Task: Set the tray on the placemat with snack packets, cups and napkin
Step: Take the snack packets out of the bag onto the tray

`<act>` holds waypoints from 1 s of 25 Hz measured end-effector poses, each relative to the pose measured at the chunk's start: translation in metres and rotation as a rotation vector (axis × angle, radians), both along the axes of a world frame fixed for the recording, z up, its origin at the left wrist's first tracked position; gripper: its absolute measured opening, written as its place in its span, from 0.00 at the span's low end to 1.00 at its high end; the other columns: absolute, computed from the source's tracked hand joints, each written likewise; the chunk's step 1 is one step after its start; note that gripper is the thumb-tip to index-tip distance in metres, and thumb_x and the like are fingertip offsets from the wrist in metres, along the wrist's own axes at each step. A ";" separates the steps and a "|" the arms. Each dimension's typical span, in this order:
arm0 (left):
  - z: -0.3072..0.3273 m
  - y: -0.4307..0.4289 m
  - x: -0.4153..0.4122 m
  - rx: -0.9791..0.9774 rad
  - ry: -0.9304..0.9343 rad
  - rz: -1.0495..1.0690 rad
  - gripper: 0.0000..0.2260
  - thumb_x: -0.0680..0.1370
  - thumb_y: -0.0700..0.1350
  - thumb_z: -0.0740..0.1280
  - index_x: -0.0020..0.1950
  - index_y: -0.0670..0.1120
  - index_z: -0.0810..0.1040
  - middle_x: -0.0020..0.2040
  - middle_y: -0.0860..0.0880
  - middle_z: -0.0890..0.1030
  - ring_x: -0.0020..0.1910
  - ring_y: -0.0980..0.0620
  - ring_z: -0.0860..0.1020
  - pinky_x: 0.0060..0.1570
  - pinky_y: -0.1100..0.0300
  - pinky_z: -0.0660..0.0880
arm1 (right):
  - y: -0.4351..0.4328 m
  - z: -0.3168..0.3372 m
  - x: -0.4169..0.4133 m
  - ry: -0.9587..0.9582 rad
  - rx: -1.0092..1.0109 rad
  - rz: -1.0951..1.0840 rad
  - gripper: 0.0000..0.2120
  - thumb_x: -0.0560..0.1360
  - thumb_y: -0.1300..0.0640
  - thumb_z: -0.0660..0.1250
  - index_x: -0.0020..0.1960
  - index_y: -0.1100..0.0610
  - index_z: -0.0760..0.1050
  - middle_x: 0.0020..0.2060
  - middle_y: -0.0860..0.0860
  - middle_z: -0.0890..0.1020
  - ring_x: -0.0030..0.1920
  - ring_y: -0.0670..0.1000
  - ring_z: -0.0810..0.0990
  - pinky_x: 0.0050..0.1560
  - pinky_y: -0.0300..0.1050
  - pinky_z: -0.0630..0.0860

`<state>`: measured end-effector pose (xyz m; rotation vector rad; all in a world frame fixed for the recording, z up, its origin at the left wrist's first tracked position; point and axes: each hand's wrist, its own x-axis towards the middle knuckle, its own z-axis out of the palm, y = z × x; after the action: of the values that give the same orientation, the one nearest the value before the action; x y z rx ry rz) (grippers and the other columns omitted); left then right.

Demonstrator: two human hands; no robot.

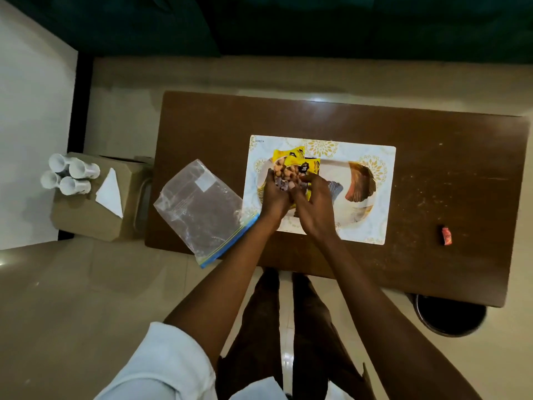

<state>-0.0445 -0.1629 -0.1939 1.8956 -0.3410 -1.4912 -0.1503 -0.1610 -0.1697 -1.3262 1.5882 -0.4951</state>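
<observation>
Holding two yellow snack packets (291,163) over the 9 o'clock end of the oval white tray with a gold and orange leaf print (360,194), both hands meet at the packets' lower halves. The left hand (274,194) has its fingers curled round the bottom of the farther packet. The right hand (313,206) pinches the nearer one from the 3 o'clock side. The hands cover the lower edges, so I cannot tell whether the packets touch the tray yet. Their long axis runs from 6 to 12 o'clock, printed tops toward 12. The tray lies on the white rectangular placemat with gold flower motifs (383,157), on the dark brown wooden table (432,168).

Everything left to fetch lies at 9 o'clock, off the table. Four white paper cups (70,174) and a folded white napkin (111,194) sit on a brown cardboard box (86,223), well apart from the tray. A clear plastic zip bag with a blue seal (199,209) lies between, overhanging the table's edge. The left hand is the nearer one, so I judge the reach falls to it, passing over the bag. A small red wrapper (446,235) lies at 3 o'clock.
</observation>
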 end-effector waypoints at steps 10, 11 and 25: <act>-0.085 -0.031 0.085 0.210 0.119 -0.228 0.25 0.75 0.40 0.78 0.70 0.43 0.75 0.66 0.41 0.82 0.68 0.39 0.80 0.60 0.44 0.82 | -0.058 -0.124 -0.006 -0.240 0.496 -0.247 0.28 0.78 0.54 0.75 0.73 0.62 0.70 0.59 0.61 0.83 0.60 0.60 0.84 0.60 0.56 0.81; -0.087 -0.033 0.084 0.202 -0.060 -0.284 0.29 0.73 0.42 0.79 0.72 0.43 0.74 0.68 0.41 0.80 0.69 0.41 0.78 0.63 0.46 0.80 | -0.059 -0.128 -0.002 -0.217 0.462 -0.243 0.25 0.78 0.57 0.74 0.71 0.63 0.71 0.56 0.61 0.84 0.56 0.59 0.85 0.58 0.56 0.81; -0.084 0.030 0.063 0.076 -0.495 -0.228 0.30 0.75 0.46 0.78 0.70 0.40 0.68 0.70 0.38 0.69 0.67 0.38 0.75 0.63 0.43 0.77 | -0.015 -0.123 0.000 -0.082 0.332 -0.249 0.18 0.78 0.68 0.71 0.66 0.65 0.73 0.54 0.58 0.83 0.49 0.47 0.83 0.46 0.43 0.81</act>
<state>0.0183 -0.1326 -0.2776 2.3420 -0.7555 -1.1637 -0.1506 -0.1764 -0.2927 -0.8558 1.6902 -0.4085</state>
